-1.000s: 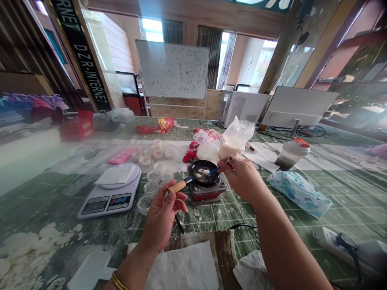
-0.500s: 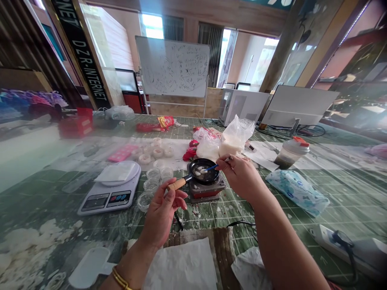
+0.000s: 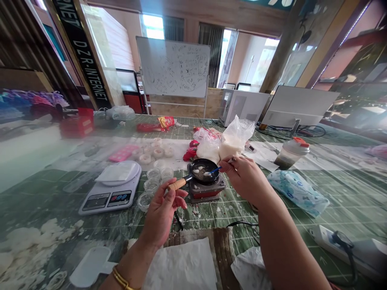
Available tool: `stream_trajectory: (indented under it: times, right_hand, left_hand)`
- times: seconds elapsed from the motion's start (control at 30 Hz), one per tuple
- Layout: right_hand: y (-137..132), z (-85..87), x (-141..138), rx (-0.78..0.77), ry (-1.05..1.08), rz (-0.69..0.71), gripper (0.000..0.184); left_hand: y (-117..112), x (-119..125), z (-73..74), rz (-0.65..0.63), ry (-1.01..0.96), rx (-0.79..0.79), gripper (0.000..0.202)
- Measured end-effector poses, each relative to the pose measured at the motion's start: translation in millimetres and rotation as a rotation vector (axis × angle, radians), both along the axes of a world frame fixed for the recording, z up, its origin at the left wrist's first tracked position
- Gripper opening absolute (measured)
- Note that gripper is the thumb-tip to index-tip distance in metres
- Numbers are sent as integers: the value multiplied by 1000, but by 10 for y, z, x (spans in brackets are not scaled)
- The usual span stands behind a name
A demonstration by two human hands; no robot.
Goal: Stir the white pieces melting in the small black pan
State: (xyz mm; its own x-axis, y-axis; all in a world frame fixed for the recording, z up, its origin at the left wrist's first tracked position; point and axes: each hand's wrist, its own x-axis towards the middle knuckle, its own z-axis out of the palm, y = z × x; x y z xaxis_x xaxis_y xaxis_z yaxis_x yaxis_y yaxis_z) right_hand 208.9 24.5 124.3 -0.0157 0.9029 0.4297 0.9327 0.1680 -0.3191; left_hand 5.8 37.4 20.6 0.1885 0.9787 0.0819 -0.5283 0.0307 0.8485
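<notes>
My left hand [image 3: 165, 205] is closed on the wooden handle of a small black frying pan [image 3: 193, 161], thumb and forefinger at the handle's end, other fingers loosely curled. The pan rests on a small red and grey hot plate [image 3: 207, 191]. Pale lumps [image 3: 198, 171] lie in clear liquid in the pan. My right hand [image 3: 242, 173] pinches a thin blue stick [image 3: 215, 170], whose tip dips among the lumps from the right side. Its upper end shows above my fingers; what kind of tool it is I cannot tell.
A kitchen scale [image 3: 111, 187] and several clear cups [image 3: 151, 185] stand left of the pan. Behind it sits a plastic bag of white grains [image 3: 232, 141]. A tissue pack [image 3: 298, 191], a shaker bottle [image 3: 292, 153] and a power strip [image 3: 347, 245] are on the right.
My right hand has moved slightly right with the blue stick, whose tip has shifted toward the pan's right side. The lumps lie differently. My left hand has stayed on the handle.
</notes>
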Motion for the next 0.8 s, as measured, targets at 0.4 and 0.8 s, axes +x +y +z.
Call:
stream_trajectory:
  times: [0.4, 0.8]
  right_hand:
    - [17, -23, -3, 5, 31, 62, 23]
    - [44, -35, 5, 12, 4, 6, 22]
  left_hand:
    - [3, -9, -8, -3, 11, 0, 31]
    - [1, 1, -8, -23, 19, -5, 32]
